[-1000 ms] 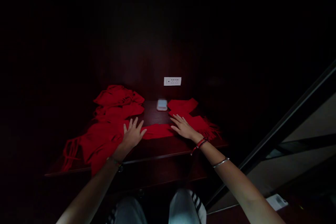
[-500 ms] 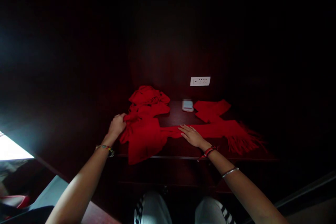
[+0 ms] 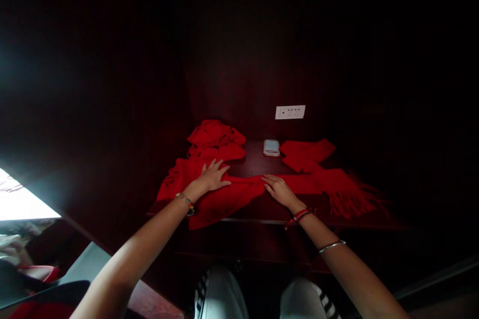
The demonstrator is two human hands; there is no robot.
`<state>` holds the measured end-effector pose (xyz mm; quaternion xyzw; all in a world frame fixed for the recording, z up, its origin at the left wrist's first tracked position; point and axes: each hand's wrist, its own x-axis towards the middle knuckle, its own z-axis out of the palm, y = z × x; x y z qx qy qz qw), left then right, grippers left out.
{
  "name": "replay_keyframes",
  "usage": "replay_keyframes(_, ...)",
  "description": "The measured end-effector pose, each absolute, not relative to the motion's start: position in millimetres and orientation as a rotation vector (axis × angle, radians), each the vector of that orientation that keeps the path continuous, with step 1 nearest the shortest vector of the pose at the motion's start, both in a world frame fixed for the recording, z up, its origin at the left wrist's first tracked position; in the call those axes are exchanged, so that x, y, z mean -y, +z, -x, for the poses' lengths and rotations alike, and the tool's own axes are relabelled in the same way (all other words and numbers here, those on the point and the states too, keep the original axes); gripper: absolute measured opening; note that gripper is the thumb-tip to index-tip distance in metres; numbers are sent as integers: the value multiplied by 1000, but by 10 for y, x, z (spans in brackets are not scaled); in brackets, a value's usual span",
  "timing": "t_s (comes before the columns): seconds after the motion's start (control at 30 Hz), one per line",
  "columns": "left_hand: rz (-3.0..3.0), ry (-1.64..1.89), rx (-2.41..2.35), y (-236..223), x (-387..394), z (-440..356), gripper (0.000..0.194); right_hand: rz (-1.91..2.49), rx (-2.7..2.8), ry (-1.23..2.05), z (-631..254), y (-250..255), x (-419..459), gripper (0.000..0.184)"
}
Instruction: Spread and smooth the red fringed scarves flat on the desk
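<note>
A long red scarf (image 3: 224, 204) with fringed ends lies across the dark wooden desk (image 3: 277, 207), part of it hanging over the front edge. My left hand (image 3: 212, 177) rests palm down on its left part, fingers spread, holding nothing. Against the middle of the scarf, where the cloth narrows into folds, my right hand (image 3: 280, 191) lies with fingers stretched leftward and nothing gripped. To the right of that hand the scarf runs on flat to a fringed end (image 3: 352, 199).
Behind the left part sits a crumpled red cloth pile (image 3: 215, 139). A folded red cloth (image 3: 309, 152) lies at the back right, beside a phone-like flat object (image 3: 271, 147). A white socket plate (image 3: 290, 112) is on the back wall. A grey chair (image 3: 86, 264) stands lower left.
My left hand let go of the bunched left end and moved right onto the scarf, fingers now spread. The left part lies flatter and wider. My right hand stays near the middle.
</note>
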<state>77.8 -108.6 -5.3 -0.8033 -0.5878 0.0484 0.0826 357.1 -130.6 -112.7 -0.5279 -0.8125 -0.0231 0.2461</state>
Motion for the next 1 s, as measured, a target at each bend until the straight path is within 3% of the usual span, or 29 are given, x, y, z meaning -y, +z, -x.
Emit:
replay_keyframes(0.1, 2716, 82, 1460, -218, 1055, -1100, 69, 1387, 2185, -52, -3580, -1113, 1314, 36)
replay_keyframes(0.33, 2665, 194, 1375, -333, 783, -1030, 51, 1321, 2111, 27, -3587, -1093, 1321, 36)
replay_keyframes(0.53, 2353, 139, 1530, 93, 729, -352, 29, 1367, 2120, 35, -3557, -1054, 1343, 36)
replay_keyframes(0.73, 2043, 71, 1705, 404, 850, 275, 30, 1466, 2121, 31, -3561, -1037, 1366, 37)
replay_keyframes(0.87, 2043, -33, 1666, 88, 1204, -234, 30, 1449, 2051, 71, -3573, -1049, 1362, 37)
replay_keyframes(1.0, 2640, -150, 1412, -432, 1510, -1071, 37, 1379, 1993, 96, -3591, -1053, 1353, 38)
